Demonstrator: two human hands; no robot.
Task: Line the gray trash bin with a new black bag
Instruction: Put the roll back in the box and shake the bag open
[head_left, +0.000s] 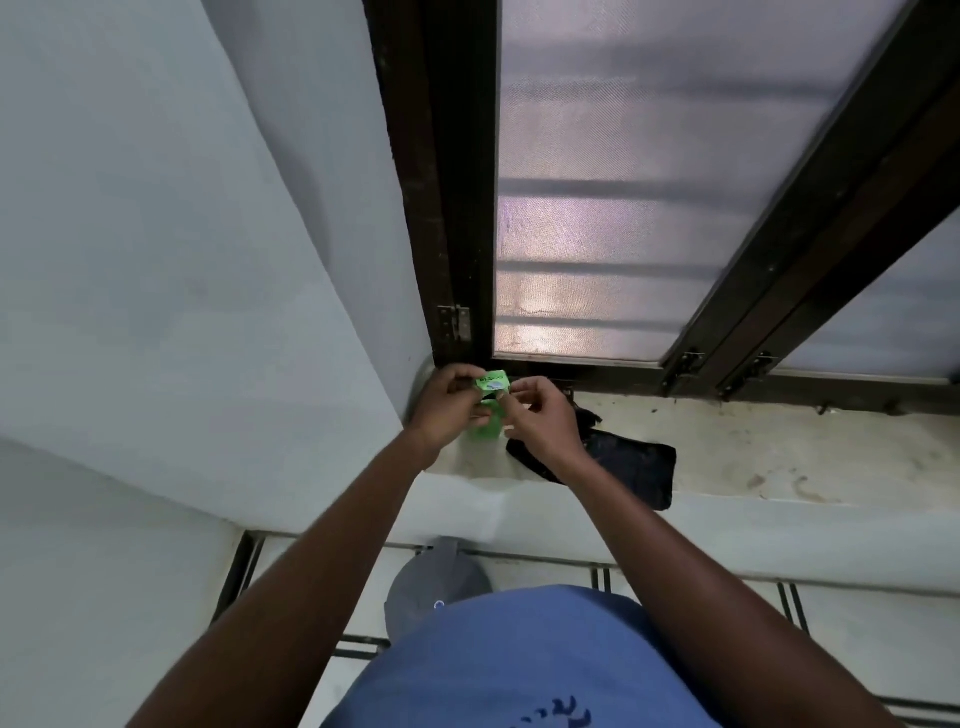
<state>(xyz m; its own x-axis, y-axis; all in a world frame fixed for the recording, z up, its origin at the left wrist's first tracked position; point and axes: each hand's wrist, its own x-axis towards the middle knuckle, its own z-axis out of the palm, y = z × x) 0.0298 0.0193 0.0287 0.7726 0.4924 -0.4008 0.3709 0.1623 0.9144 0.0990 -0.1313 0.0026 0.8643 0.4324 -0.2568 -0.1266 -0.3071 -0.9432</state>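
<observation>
- Both hands meet over the left end of the window sill (779, 457), close to the corner where the wall (182, 260) meets the dark window frame (457, 208).
- The left hand (449, 405) grips a small green box (491, 384), fingers curled round its top and left side.
- The right hand (543, 415) has its fingers bent, thumb and forefinger pinching at the right side of the box, just under its printed flap.
- The lower part of the box stands on, or just above, the sill; which of the two cannot be told.
- A folded black bag (634, 467) lies flat on the sill just right of the box, partly under the right wrist, one corner hanging over the front edge.
- The gray trash bin (436, 587) stands on the tiled floor (857, 639) below the sill, near its left end, partly hidden by the person's blue shirt (519, 665).
</observation>
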